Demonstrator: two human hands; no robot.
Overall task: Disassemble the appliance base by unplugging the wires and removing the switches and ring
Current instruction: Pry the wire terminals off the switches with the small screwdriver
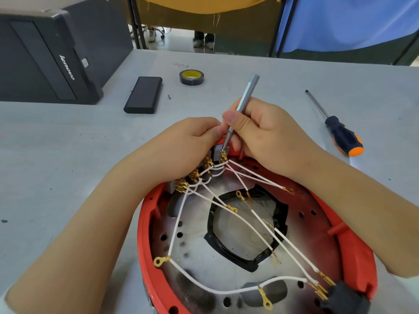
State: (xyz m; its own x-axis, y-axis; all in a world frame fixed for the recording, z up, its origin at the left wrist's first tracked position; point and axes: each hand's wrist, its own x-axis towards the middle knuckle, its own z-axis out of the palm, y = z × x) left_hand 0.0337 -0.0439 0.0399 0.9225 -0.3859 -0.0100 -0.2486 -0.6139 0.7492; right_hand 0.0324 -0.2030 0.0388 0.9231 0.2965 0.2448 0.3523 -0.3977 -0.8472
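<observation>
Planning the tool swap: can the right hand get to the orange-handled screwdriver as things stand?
Probably yes, once freed. The right hand is holding the grey precision driver; the orange-handled screwdriver lies just to its right on bare table, with nothing between them.

Your left hand (192, 141) covers the switches' bodies; you see only brass terminals (195, 175). The red base (358, 266) is cut off by the bottom edge. Tool tip (223, 148) contact point is too small to tell.

Grey table (68, 155): base (353, 257), screwdriver (340, 132), probably tape (191, 77).
</observation>
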